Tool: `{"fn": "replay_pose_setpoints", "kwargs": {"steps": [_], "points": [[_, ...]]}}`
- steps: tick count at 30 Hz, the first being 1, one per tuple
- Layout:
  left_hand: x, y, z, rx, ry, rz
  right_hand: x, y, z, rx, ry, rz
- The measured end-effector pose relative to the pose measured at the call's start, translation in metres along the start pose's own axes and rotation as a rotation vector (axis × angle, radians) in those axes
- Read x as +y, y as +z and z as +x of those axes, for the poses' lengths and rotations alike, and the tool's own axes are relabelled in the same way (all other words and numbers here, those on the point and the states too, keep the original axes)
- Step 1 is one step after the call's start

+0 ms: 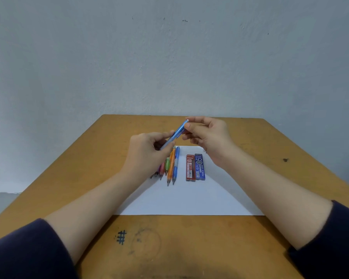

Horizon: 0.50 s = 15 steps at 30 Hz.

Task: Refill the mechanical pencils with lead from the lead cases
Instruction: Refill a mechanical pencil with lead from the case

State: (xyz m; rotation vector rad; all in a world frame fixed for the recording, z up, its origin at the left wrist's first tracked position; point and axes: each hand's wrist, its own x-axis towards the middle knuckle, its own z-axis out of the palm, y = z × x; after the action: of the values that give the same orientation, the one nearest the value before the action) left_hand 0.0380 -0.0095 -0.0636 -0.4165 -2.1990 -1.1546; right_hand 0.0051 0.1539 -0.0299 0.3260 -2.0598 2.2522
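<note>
sleeves [24, 248]: dark navy | pushed up both forearms | hands: bare

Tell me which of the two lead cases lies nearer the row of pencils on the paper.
The red case, marked 2B; the blue case lies beyond it, away from the pencils.

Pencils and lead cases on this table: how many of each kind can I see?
Mechanical pencils: 5 in plain view (held blue pencil, lying blue pencil, orange pencil, green pencil, pink pencil); the left hand may hide more.
Lead cases: 2 (red case, blue case).
Paper sheet: 1.
Total: 8 seen.
</note>
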Motion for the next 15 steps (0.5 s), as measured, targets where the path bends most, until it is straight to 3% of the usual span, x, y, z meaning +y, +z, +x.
{"fn": "replay_pose_setpoints", "kwargs": {"steps": [7, 12, 15], "points": [[0.005, 0.002, -0.001, -0.008, 0.088, -0.042, -0.005, -0.002, 0.001, 0.011, 0.052, 0.071], [0.006, -0.002, 0.000, -0.126, -0.043, 0.002, -0.013, -0.023, 0.012, 0.026, 0.182, 0.024], [0.001, -0.002, 0.001, -0.296, -0.107, 0.196, -0.017, -0.039, 0.017, -0.009, 0.281, -0.108]]}}
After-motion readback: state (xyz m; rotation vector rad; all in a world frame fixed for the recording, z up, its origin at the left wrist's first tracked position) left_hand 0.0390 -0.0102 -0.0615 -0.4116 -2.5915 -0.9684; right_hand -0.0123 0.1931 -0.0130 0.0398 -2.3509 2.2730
